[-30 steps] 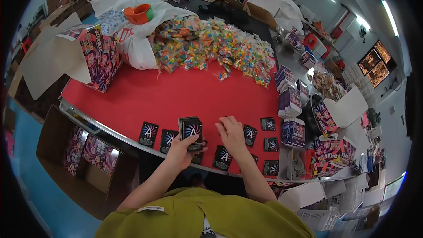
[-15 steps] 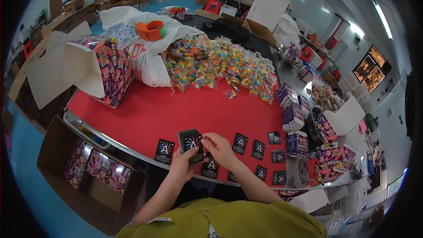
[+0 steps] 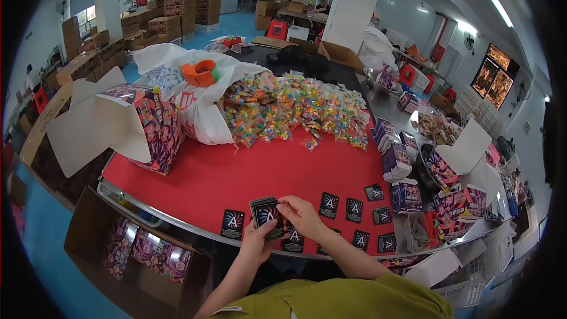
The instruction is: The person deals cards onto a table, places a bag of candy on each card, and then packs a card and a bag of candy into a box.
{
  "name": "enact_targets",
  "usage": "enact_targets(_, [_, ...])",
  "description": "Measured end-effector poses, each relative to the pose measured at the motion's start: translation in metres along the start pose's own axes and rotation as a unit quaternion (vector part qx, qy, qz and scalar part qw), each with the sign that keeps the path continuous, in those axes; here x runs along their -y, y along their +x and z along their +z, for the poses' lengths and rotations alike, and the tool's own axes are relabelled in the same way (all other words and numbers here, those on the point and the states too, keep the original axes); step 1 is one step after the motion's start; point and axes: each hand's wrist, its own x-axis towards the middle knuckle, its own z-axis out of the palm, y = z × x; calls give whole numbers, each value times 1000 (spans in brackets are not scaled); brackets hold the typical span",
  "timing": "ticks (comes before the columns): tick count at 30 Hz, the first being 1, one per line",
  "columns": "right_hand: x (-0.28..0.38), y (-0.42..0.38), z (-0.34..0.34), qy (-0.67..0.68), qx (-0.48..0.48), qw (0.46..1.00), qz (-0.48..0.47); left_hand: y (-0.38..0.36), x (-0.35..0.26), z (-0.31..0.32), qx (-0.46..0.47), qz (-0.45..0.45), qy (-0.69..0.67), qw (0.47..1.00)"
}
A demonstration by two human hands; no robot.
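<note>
My left hand (image 3: 257,241) grips a stack of black cards (image 3: 267,215) marked with a white "A", low over the front edge of the red table (image 3: 277,168). At the stack's upper right corner, the closed fingers of my right hand (image 3: 301,215) pinch the cards. One similar card (image 3: 233,224) lies to the left of the stack. Several more, such as a black card (image 3: 329,205), are spread to the right; a few near my right forearm are partly covered.
A heap of small candy packets (image 3: 295,106) lies across the back, beside a white sack (image 3: 207,115) with orange tape (image 3: 199,73). An open patterned box (image 3: 156,133) stands left, a carton (image 3: 136,280) below it. Purple card boxes (image 3: 406,196) line the right. People are distant.
The view has tilted up and shifted, so the table and my hands appear lower. Both hands still hold the card stack, with my right fingers at its top corner.
</note>
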Motion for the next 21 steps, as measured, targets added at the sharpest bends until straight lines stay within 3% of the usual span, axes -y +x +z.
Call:
enact_targets(5, [-7, -7, -11, 91, 15, 995, 30, 6, 13, -6, -2, 9, 23, 1000])
enact_targets(9, [-25, -5, -28, 39, 19, 999, 28, 3, 16, -3, -23, 6, 15, 1000])
enact_targets(13, [-30, 15, -73, 18, -40, 999, 28, -2, 10, 6, 1, 1, 30, 1000])
enact_targets(19, [-22, 56, -146, -14, -203, 978, 38, -2, 14, 5, -20, -4, 41, 999])
enact_targets(21, [-8, 78, -166, -87, -237, 966, 50, -2, 14, 7, -28, -8, 46, 999])
